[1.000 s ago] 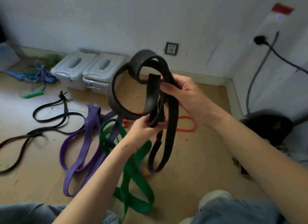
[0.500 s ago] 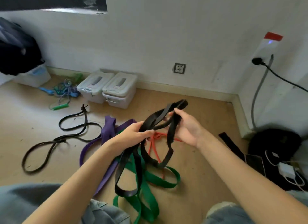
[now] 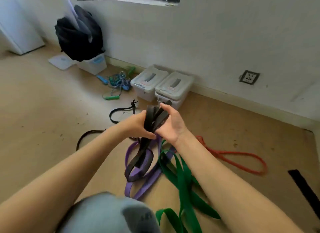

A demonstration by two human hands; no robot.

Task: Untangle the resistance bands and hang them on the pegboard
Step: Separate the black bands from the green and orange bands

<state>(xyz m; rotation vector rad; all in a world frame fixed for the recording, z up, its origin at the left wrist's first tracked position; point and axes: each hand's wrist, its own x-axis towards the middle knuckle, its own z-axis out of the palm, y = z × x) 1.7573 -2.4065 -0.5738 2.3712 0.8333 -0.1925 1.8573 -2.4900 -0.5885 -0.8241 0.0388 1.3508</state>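
Both the left hand (image 3: 136, 127) and right hand (image 3: 170, 127) are gripping the gathered wide black rubber band (image 3: 154, 118), fingers curled round it, while purple (image 3: 138, 173), green (image 3: 183, 179) and orange (image 3: 242, 163) flat rubber loops are lying unhung on the floor

Two bare forearms, no sleeves, no watch, no rings or bands on wrists or fingers — left hand (image 3: 136, 127) and right hand (image 3: 173, 127) both uncovered. Near the bottom edge, left of centre, a bent knee (image 3: 107, 213) in pale blue-grey fabric, soft and blurred, with a darker grey patch towards its right side — weave and seams too smeared to make out.
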